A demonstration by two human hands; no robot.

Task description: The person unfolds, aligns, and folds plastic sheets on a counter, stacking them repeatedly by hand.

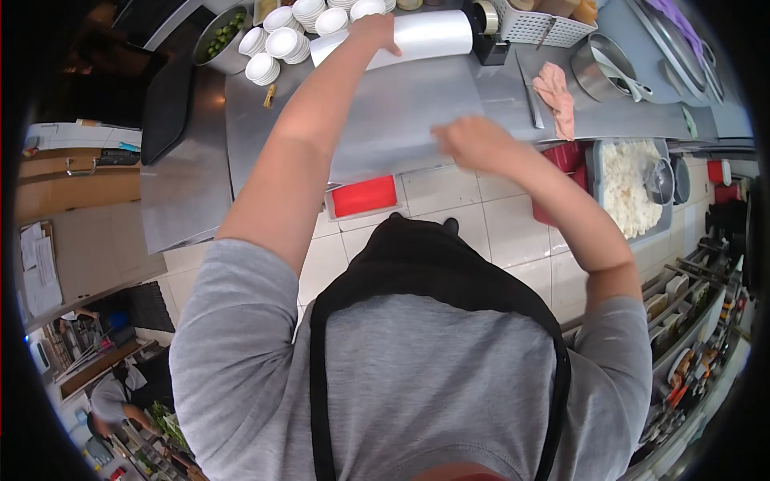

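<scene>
My left hand (374, 34) rests on the roll of clear plastic film (433, 37) at the back of the steel counter (401, 120). The fingers reach over the roll, and their tips are partly hidden. Over the counter's front part, my right hand (473, 143) is raised with its fingers curled together; motion blurs it, and anything between the fingertips is too small to tell. Stacks of small white cups (284, 43) stand beside the roll on the left. A black tape dispenser (489, 48) is at the roll's right end.
A pot of green items (224, 36) stands back left. To the right are a knife (531, 92), a pink cloth (555, 96), a metal pot (600, 67) and a white basket (529, 26). A tub of white food (630, 188) sits below. Another person (120, 397) is at lower left.
</scene>
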